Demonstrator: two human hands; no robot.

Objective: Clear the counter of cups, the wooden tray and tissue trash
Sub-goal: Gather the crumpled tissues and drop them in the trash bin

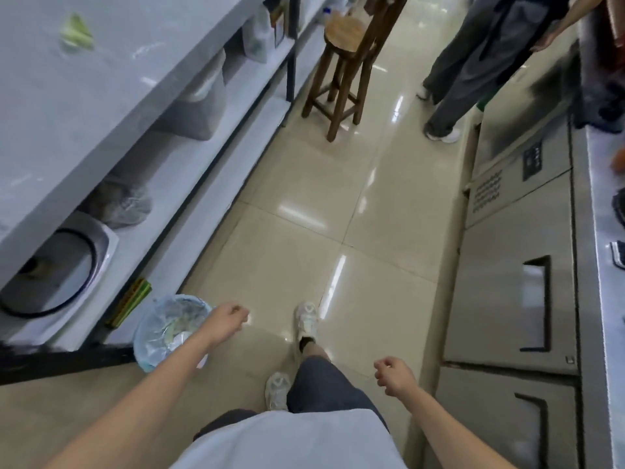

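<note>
I look down an aisle between two counters. My left hand hangs over the floor just right of a small bin lined with a blue bag that holds crumpled trash; its fingers are curled and hold nothing. My right hand is lower right, fingers loosely closed, also with nothing in it. On the white counter at the left lies a green and white crumpled scrap. No cups or wooden tray are in view.
Shelves under the left counter hold a lidded pot, bags and containers. A wooden stool stands ahead in the aisle. Another person's legs are at the far right, beside steel fridge units.
</note>
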